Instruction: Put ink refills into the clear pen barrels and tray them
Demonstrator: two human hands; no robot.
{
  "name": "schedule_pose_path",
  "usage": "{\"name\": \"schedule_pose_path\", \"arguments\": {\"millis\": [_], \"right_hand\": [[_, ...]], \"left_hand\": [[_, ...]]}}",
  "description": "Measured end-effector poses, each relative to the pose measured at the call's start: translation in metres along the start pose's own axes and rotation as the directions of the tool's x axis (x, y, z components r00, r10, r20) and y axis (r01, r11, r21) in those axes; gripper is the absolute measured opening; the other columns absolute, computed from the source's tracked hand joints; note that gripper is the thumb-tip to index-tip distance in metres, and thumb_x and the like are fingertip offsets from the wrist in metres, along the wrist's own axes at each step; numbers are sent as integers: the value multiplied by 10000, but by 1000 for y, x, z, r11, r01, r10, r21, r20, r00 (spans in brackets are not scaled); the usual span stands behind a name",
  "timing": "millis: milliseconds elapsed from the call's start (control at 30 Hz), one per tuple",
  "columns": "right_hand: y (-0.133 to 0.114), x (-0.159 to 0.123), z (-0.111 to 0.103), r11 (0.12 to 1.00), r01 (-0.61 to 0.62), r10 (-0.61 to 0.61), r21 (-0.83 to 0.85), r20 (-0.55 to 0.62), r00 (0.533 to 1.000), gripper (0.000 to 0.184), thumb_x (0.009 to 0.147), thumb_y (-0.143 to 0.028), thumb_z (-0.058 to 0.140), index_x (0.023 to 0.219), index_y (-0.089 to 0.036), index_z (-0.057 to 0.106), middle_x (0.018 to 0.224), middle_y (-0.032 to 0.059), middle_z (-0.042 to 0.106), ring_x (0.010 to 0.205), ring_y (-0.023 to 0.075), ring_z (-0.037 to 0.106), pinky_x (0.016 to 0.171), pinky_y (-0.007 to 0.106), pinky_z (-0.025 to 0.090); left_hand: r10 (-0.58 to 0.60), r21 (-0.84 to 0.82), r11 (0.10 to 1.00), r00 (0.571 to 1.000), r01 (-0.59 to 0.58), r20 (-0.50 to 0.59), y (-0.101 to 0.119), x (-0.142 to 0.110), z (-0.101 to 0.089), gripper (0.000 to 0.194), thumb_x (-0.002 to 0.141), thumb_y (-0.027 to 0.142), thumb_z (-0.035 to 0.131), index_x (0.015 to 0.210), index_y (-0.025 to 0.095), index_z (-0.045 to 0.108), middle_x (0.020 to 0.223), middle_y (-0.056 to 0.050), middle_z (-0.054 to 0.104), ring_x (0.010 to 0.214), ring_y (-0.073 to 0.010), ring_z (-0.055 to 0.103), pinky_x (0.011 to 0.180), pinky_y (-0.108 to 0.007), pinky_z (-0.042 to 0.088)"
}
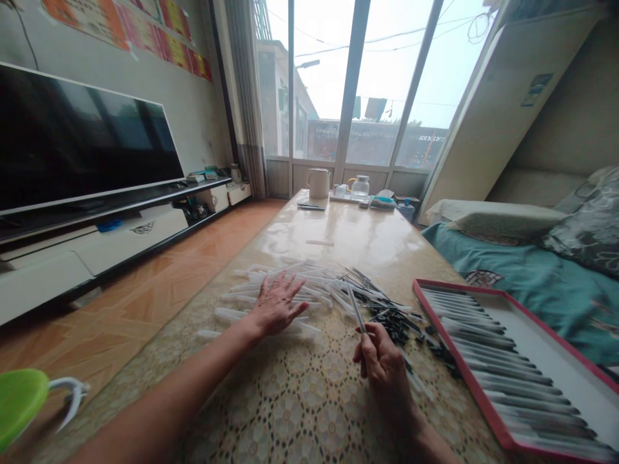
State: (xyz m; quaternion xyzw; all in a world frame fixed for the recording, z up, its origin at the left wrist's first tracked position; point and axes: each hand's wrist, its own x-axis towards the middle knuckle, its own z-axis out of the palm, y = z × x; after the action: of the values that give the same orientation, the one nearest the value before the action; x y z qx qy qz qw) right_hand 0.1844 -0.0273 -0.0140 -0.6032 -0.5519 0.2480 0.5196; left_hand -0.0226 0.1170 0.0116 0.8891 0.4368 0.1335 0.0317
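My left hand lies with fingers spread on a loose pile of translucent white tubes. My right hand is closed round a slim grey stick, which points up and away from me. Just beyond that hand is a heap of thin dark sticks and small black pieces. To the right, a red-rimmed box holds a row of filled tubes, pale with dark ends, laid side by side. What the stick in my right hand is exactly, I cannot tell.
The long table has a patterned cover. At its far end stand a beige pitcher, a glass jar and a tissue pack. A single tube lies mid-table. On the left is a green stool; a bed is at right.
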Motion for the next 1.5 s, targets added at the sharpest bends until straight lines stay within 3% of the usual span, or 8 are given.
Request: {"name": "schedule_pose_path", "arguments": {"millis": [467,667,833,933,1033,1133,1300,1500], "right_hand": [[3,0,-1,999,1,-1,-45,1,1000,203,922,-369,367,962,-204,479,614,-36,548,497,120,497,477,210,388],[0,-1,-1,999,-7,8,-38,25,1000,230,919,-379,355,971,-193,481,620,-30,554,472,116,489,468,216,392],[-5,0,-3,1000,-19,20,-23,9,1000,229,897,-354,370,963,-180,503,614,-20,568,472,121,510,460,217,398],[-6,0,-2,999,-26,26,-27,13,1000,210,890,-331,378,956,-181,509,622,-19,575,482,120,517,470,215,405],[-5,0,-2,999,-20,20,-31,20,1000,200,892,-322,371,944,-184,505,656,-14,580,488,116,511,487,218,413],[-3,-1,-1,999,-10,11,-32,37,999,197,893,-319,368,930,-184,505,670,-13,573,485,112,502,482,215,408],[0,-1,0,1000,-1,1,-28,18,1000,193,882,-314,379,895,-184,521,652,-12,572,490,117,507,468,209,403],[-2,-1,-1,999,-23,24,-29,24,999,206,877,-317,384,929,-182,529,642,-15,568,481,119,505,464,212,403]], "left_hand": [[398,-87,917,906,-389,146,10,-61,-5,662,819,601,429,1403,319,298,1482,-82,343,1344,-340,275,1058,-550,206],[479,-222,870,863,-441,159,16,-81,-28,612,818,540,491,1385,384,322,1484,-12,343,1351,-287,285,1105,-495,157],[404,-81,915,902,-396,152,4,-109,-39,744,762,610,513,1414,397,225,1521,-8,239,1379,-309,204,1107,-529,9],[121,131,984,993,-121,10,-17,-134,-28,717,782,612,476,1414,377,233,1523,-38,228,1383,-360,148,1066,-596,-25],[-42,218,974,997,54,-57,-36,-146,-14,695,813,606,422,1423,357,204,1528,-63,207,1389,-340,135,1067,-578,34],[4,202,979,1000,1,-25,-44,-133,-8,693,829,600,392,1433,334,182,1535,-67,186,1388,-322,154,1077,-553,35],[204,51,978,979,-203,-12,-42,-78,-13,669,860,585,324,1441,269,219,1524,-67,246,1387,-293,163,1100,-495,67],[293,-130,942,948,-309,-125,-22,-24,-17,515,907,425,359,1375,212,370,1427,-82,429,1329,-246,296,1085,-427,194]]}}
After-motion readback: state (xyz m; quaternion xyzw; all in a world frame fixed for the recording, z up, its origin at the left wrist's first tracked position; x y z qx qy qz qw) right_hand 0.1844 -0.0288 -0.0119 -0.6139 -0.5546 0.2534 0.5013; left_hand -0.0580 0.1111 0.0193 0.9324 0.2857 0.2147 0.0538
